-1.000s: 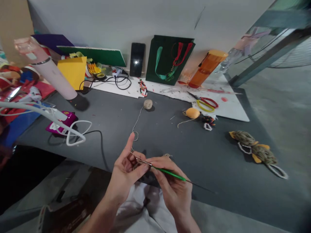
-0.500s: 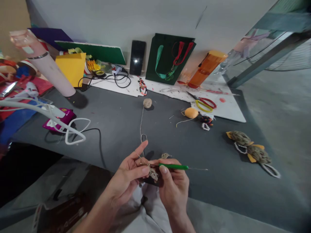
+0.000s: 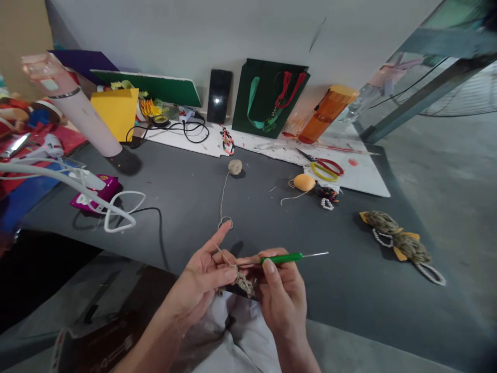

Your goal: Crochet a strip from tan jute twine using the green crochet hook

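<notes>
Okay, left hand (image 3: 198, 282): closed in a pinch on the small crocheted piece (image 3: 244, 284), index finger raised beside the yarn (image 3: 222, 199).
Right hand (image 3: 281, 295): gripping the crochet hook (image 3: 281, 257) by its green handle, thumb on top; a thin metal shaft sticks out to the right, and my fingers hide the end at the stitches.
Work's position: pinched between my hands, just over the near edge of the dark grey mat (image 3: 174, 243).
Yarn: a thin, fuzzy tan strand, slack, with a small loop lying on the mat and leading to the yarn ball (image 3: 235, 167).
Risks: that slack gives little tension, so a stitch could slip if my pinch loosens. The loop could snag or tighten if pulled, and the ball could roll, since nothing pens it in.
Textures: knobbly, tight stitches against smooth plastic and metal.
Nearby: an orange yarn ball (image 3: 305, 182), scissors (image 3: 322, 168) with red and yellow handles, a beaded strand (image 3: 327, 204), and a braided cord (image 3: 396, 241).
</notes>
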Demonstrator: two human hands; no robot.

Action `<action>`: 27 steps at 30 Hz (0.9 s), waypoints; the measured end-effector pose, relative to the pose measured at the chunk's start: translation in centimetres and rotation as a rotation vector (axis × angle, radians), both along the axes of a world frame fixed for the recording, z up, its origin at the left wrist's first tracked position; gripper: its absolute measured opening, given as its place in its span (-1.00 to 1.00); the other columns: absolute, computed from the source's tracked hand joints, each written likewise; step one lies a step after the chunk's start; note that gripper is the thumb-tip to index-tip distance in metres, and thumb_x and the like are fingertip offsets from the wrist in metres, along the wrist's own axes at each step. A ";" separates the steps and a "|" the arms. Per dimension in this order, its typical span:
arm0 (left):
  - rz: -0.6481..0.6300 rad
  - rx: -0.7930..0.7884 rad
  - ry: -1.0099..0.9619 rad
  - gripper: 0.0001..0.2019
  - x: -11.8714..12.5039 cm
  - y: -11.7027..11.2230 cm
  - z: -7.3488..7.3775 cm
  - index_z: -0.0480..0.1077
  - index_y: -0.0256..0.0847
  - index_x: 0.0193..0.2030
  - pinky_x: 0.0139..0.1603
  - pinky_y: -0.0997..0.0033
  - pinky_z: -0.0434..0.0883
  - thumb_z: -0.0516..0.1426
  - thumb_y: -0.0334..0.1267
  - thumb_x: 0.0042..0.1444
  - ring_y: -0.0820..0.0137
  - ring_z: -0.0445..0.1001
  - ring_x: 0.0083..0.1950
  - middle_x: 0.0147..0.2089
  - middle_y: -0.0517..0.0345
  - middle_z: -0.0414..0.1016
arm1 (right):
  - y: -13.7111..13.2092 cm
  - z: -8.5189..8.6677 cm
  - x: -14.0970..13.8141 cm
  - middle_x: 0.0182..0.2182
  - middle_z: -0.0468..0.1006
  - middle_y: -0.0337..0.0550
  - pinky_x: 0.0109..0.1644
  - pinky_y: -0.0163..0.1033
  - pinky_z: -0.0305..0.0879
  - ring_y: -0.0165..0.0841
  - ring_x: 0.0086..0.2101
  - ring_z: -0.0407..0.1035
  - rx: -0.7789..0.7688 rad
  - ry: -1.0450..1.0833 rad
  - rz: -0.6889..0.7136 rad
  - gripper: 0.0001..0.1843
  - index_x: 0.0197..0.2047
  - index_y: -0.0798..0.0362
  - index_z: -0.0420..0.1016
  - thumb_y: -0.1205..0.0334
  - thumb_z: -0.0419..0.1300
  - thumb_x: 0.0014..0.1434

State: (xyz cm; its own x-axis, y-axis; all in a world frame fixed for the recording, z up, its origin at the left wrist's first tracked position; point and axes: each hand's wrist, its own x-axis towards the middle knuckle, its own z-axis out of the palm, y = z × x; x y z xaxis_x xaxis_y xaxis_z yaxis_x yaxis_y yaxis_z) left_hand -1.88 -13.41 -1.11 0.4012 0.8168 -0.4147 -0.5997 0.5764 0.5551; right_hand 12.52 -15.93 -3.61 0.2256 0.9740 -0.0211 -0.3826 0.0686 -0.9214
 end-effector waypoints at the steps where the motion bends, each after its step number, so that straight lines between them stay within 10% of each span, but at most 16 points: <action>1: 0.009 0.010 0.006 -0.11 0.0 0.0 -0.1 0.33 -0.05 0.37 -0.22 0.47 0.35 0.46 -0.40 -0.16 0.46 0.45 -0.32 -0.39 0.25 0.50 | -0.1 -0.1 -0.1 -0.45 0.70 -0.18 -0.44 -0.22 0.53 -0.30 -0.54 0.58 0.012 -0.001 0.003 -0.82 -0.18 -0.07 0.50 0.02 0.28 0.29; 13: 0.126 0.133 0.110 -0.03 0.5 -0.4 -0.6 0.14 -0.03 0.47 -0.28 0.43 0.40 0.42 -0.37 -0.08 0.50 0.37 -0.37 -0.34 0.27 0.44 | 0.3 0.7 -0.7 -0.33 0.59 -0.20 -0.48 -0.41 0.42 -0.46 -0.49 0.44 0.129 -0.044 0.084 -0.92 -0.29 -0.04 0.60 0.19 0.31 0.27; 22: 0.192 0.144 0.168 -0.10 0.5 -0.4 -0.4 0.22 -0.05 0.43 -0.16 0.48 0.37 0.44 -0.35 -0.07 0.50 0.42 -0.30 -0.37 0.28 0.48 | 0.2 1.5 -0.3 -0.22 0.71 -0.08 -0.19 -0.16 0.56 -0.24 -0.26 0.60 0.407 -0.646 -0.030 -0.65 -0.07 -0.11 0.68 0.50 0.24 0.22; 27: 0.072 -0.021 -0.030 -0.20 0.3 -0.3 -0.6 0.39 -0.06 0.32 -0.25 0.45 0.34 0.44 -0.37 -0.12 0.50 0.40 -0.38 -0.40 0.29 0.47 | -0.5 -0.1 -1.4 -0.29 0.72 -0.15 -0.23 -0.18 0.55 -0.27 -0.29 0.60 0.261 -0.358 -0.092 -0.79 -0.14 -0.13 0.68 0.36 0.26 0.28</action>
